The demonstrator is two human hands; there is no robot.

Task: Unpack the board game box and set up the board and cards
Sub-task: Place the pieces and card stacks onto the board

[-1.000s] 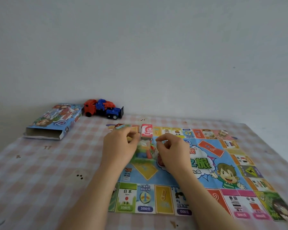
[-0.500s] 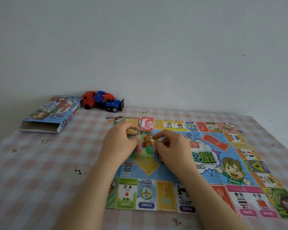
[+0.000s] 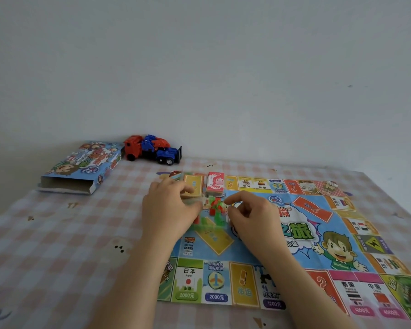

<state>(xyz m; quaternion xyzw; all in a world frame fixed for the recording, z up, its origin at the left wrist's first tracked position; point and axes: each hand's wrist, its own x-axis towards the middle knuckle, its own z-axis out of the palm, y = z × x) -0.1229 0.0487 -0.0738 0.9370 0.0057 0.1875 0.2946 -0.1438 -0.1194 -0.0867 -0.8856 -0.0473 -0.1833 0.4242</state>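
- At the middle-left of the board (image 3: 339,224), between the two hands, sits a small clear bag of pieces (image 3: 215,208), with red and green plastic bits showing through the film.
- The left hand (image 3: 171,210) has its fingers curled at the bag's left edge and seems to pinch the film. The right hand (image 3: 252,214) pinches the right edge between thumb and forefinger.
- Since a second ago the hands have drawn slightly apart, and more of the coloured pieces show between them. I judge the bag is being pulled open.
- Just beyond the hands, on the board's far edge, the red card stack (image 3: 215,184) and the yellow card stack (image 3: 193,186) stand side by side, where they were.
- Well to the left, the game box (image 3: 81,169) lies open-ended on the tablecloth (image 3: 57,245), beside a toy truck (image 3: 152,150).
- With the board spread and the cards stacked, the pieces look like the last step. A sudden tear could scatter them.
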